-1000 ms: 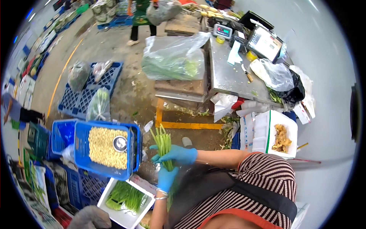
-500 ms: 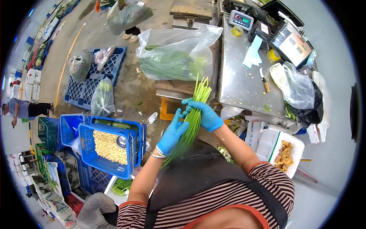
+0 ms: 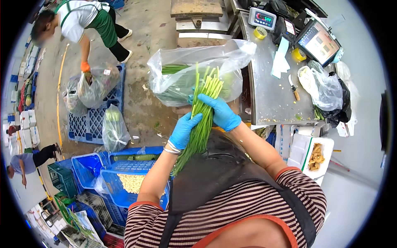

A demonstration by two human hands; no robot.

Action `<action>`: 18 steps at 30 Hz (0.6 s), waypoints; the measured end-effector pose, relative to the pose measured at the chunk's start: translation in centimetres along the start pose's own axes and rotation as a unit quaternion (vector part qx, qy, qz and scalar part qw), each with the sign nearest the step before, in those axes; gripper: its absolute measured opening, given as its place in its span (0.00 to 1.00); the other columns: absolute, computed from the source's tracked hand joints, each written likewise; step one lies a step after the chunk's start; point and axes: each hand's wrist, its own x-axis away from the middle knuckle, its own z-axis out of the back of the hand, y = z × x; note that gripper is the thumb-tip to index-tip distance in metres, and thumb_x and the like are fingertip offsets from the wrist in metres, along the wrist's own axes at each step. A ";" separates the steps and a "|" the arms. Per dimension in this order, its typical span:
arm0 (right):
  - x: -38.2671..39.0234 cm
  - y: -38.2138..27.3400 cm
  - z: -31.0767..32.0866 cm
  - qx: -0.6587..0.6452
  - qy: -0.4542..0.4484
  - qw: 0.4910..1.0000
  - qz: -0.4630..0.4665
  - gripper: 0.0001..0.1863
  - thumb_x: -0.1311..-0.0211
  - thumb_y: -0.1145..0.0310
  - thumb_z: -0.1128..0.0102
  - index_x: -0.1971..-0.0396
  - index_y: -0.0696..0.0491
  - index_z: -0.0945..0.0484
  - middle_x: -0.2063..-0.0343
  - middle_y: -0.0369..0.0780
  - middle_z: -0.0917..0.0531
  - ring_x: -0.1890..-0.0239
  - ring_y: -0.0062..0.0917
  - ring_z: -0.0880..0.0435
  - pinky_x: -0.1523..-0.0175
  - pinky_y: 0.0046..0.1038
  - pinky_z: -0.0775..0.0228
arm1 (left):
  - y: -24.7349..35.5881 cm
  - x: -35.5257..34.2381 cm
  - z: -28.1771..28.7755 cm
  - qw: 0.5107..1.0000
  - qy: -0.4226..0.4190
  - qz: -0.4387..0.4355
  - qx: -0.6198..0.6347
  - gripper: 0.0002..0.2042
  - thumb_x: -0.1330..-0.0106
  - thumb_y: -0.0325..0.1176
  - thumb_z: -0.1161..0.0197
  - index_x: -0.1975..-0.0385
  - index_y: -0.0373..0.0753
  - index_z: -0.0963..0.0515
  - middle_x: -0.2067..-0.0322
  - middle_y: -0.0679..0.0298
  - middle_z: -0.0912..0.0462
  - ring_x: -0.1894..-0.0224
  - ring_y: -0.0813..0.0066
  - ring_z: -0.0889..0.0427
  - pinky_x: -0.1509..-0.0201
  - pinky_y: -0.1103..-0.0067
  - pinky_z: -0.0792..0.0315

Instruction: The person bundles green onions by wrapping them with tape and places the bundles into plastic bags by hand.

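Presently, head view: both blue-gloved hands hold one bunch of green stalks (image 3: 199, 126) in front of the dark apron (image 3: 206, 173). Right hand (image 3: 223, 115) curled around the upper part, fingertips showing on the far side; left hand (image 3: 182, 131) closed on it lower down, thumb across the front. Bunch tilted, pale cut ends up, leafy ends hanging down to the left. Beyond it, a clear plastic bag (image 3: 184, 76) with more greens inside; bunch tips overlap it in view, contact cannot be told. Right of bag: metal table (image 3: 269, 107) bearing a knife (image 3: 294, 89) and a lit display (image 3: 263, 19). Far left, a co-worker's orange-gloved hand (image 3: 85, 67) grips a filled bag (image 3: 99, 87) above a blue pallet (image 3: 78, 129).
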 end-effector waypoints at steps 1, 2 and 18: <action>-1.2 -0.3 -0.2 -0.003 0.007 1.000 0.000 0.18 0.35 0.65 0.42 0.47 0.56 0.26 0.57 0.37 0.19 0.57 0.22 0.19 0.52 0.26 0.26 | 0.8 -1.1 0.8 1.000 -0.003 0.007 0.000 0.17 0.32 0.34 0.41 0.47 0.32 0.27 0.56 0.64 0.20 0.58 0.79 0.21 0.52 0.81 0.26; -2.1 0.0 -0.4 -0.038 0.024 0.999 -0.007 0.19 0.35 0.65 0.43 0.47 0.56 0.27 0.57 0.37 0.19 0.57 0.23 0.20 0.51 0.27 0.26 | 1.4 -1.6 1.6 0.999 -0.014 0.005 0.049 0.17 0.32 0.33 0.42 0.47 0.32 0.27 0.55 0.63 0.20 0.57 0.78 0.21 0.51 0.81 0.26; -10.0 -0.1 -2.8 -0.058 0.065 0.996 0.011 0.17 0.35 0.66 0.42 0.50 0.59 0.24 0.57 0.38 0.18 0.57 0.23 0.18 0.51 0.25 0.26 | 7.1 -7.3 5.8 0.995 0.034 -0.006 0.091 0.18 0.33 0.33 0.41 0.45 0.35 0.28 0.55 0.62 0.20 0.54 0.72 0.20 0.50 0.78 0.26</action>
